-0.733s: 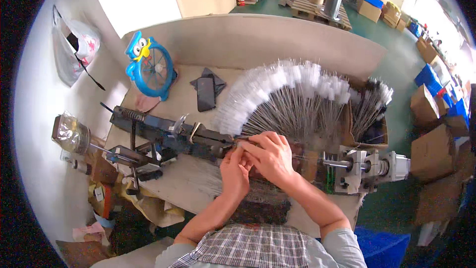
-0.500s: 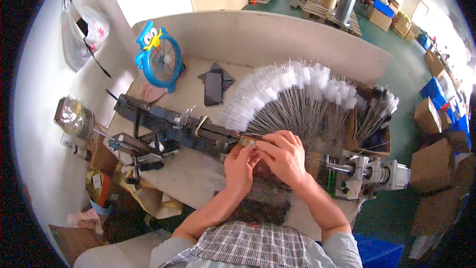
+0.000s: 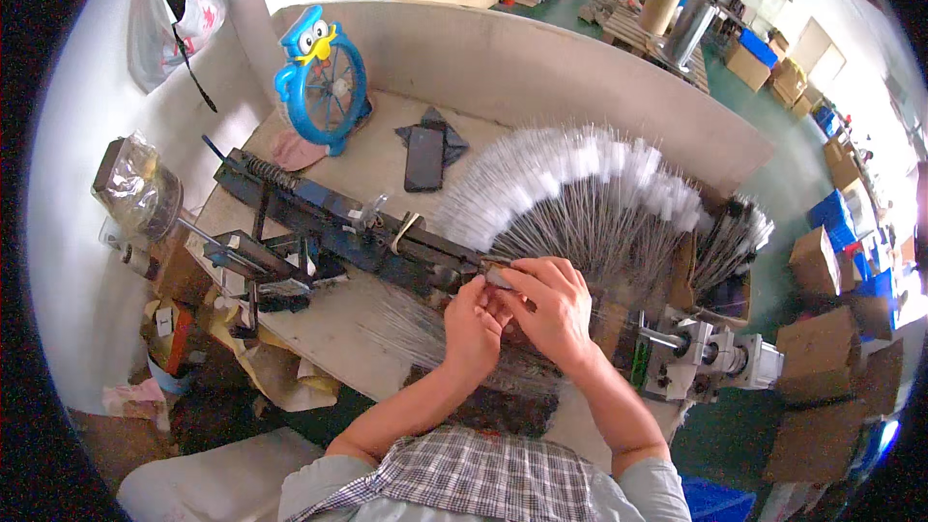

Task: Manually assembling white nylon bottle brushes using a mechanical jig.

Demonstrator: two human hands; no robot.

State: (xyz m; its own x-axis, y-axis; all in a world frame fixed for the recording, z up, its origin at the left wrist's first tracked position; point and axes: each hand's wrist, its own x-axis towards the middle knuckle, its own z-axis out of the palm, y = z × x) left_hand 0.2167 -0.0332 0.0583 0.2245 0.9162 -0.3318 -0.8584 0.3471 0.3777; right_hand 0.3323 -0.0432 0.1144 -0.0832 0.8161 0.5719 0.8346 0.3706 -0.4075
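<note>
My left hand and my right hand meet at the right end of a long black metal machine bar. The right fingers and thumb pinch over a small whitish piece at the bar's tip; its kind is too small to tell. Just below, the left hand's fingers are bent and pressed together, and what they hold is hidden. Thin loose wires lie left of my left wrist. Behind my hands, wire-stemmed brushes with white bristle heads spread in a wide fan.
A grey motor unit with a shaft is mounted on the table's right side. Beside it, a cardboard box holds darker-tipped brushes. A phone lies on a dark cloth, near a blue duck-shaped fan. A lamp stands left.
The whole view has shifted slightly. My left hand has drawn a little down from the bar's tip, while the right fingers stay there on the whitish piece.
</note>
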